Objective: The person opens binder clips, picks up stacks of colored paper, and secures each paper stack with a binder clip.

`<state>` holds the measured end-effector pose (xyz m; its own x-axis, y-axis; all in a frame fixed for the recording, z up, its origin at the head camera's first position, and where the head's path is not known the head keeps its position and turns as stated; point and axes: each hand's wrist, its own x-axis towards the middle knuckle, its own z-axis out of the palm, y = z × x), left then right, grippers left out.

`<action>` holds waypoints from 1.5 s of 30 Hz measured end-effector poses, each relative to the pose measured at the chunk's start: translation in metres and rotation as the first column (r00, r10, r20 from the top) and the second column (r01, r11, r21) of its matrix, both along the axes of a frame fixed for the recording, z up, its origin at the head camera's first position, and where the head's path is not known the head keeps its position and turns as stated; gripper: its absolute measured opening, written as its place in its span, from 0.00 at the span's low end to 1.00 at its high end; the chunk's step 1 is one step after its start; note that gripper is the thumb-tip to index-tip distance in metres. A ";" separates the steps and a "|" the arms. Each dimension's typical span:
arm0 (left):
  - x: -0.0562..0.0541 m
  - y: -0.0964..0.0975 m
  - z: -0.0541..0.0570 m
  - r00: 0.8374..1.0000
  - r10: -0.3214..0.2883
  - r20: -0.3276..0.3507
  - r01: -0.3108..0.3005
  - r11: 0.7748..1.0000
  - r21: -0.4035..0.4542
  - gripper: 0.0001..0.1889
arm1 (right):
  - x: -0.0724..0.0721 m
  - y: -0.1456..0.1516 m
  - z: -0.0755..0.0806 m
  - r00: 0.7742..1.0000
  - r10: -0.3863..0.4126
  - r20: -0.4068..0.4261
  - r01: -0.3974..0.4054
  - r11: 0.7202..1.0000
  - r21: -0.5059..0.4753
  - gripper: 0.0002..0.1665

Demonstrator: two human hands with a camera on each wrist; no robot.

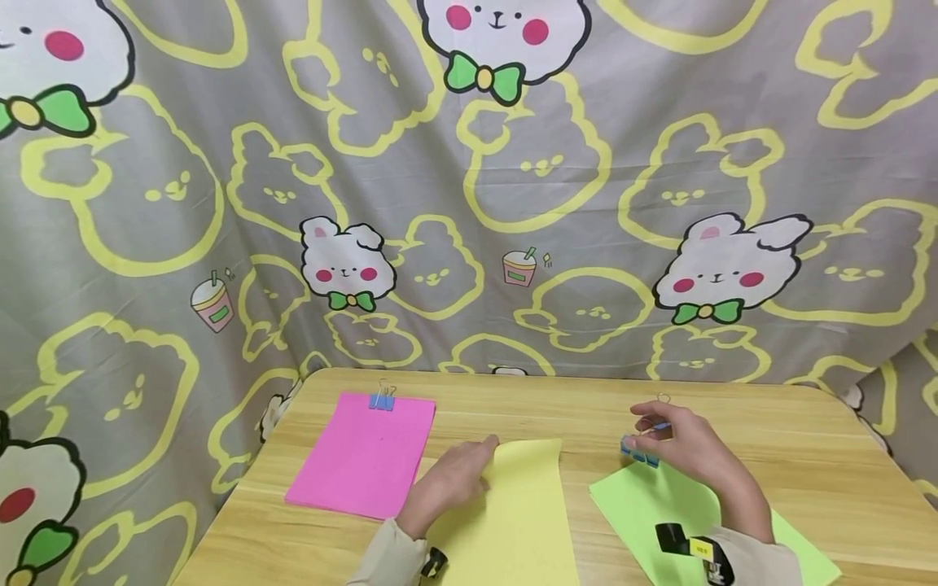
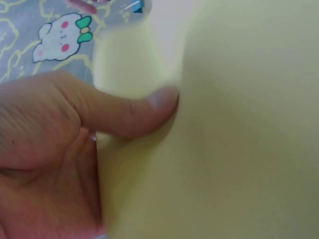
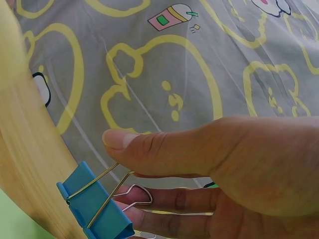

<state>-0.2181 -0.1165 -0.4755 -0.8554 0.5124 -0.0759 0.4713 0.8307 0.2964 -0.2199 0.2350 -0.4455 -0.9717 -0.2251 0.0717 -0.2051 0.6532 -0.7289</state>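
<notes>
My left hand (image 1: 456, 476) grips a sheet of yellow paper (image 1: 523, 505) near its upper left corner. In the left wrist view the thumb lies over the paper, while most of the other fingers are hidden behind it. My right hand (image 1: 685, 439) pinches a blue binder clip (image 3: 97, 204) by its wire handles, thumb on one side and fingers on the other. The clip hangs over the top of the green paper (image 1: 630, 509); whether it touches the paper, I cannot tell. A wire loop (image 1: 664, 399) shows just behind the right hand, its base hidden.
Pink paper (image 1: 366, 456) lies at the left of the wooden table (image 1: 484, 399), with a blue binder clip (image 1: 382, 402) on its top edge. Behind the table hangs a grey cartoon-print curtain (image 1: 410, 187). The green paper lies slanted under my right forearm.
</notes>
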 end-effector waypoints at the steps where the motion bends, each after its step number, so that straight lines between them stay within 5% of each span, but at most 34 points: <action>1: -0.001 -0.001 -0.001 1.000 -0.005 -0.014 0.005 1.000 0.012 0.18 | 0.000 0.000 0.000 1.000 0.000 -0.001 0.000 1.000 -0.001 0.31; 12: -0.012 -0.009 -0.011 0.998 0.043 0.046 -0.049 0.991 0.128 0.08 | 0.001 0.004 0.001 1.000 0.000 -0.007 0.000 1.000 -0.004 0.30; 26: -0.021 -0.041 0.018 0.992 0.104 -0.076 -0.075 0.946 0.314 0.07 | 0.001 0.005 0.001 1.000 -0.001 -0.024 0.001 1.000 -0.009 0.30; 35: -0.028 -0.063 0.025 0.978 0.210 -0.011 -0.181 0.868 0.463 0.12 | 0.000 0.003 0.001 1.000 0.002 -0.021 -0.001 1.000 0.001 0.30; 42: -0.037 -0.065 0.016 0.967 0.248 0.054 -0.229 0.761 0.608 0.05 | 0.000 0.002 0.000 1.000 -0.001 0.002 0.001 1.000 0.001 0.31; 45: -0.038 -0.067 0.012 0.966 0.250 0.064 -0.231 0.727 0.647 0.10 | 0.000 0.001 0.000 1.000 -0.003 -0.005 0.003 1.000 0.005 0.31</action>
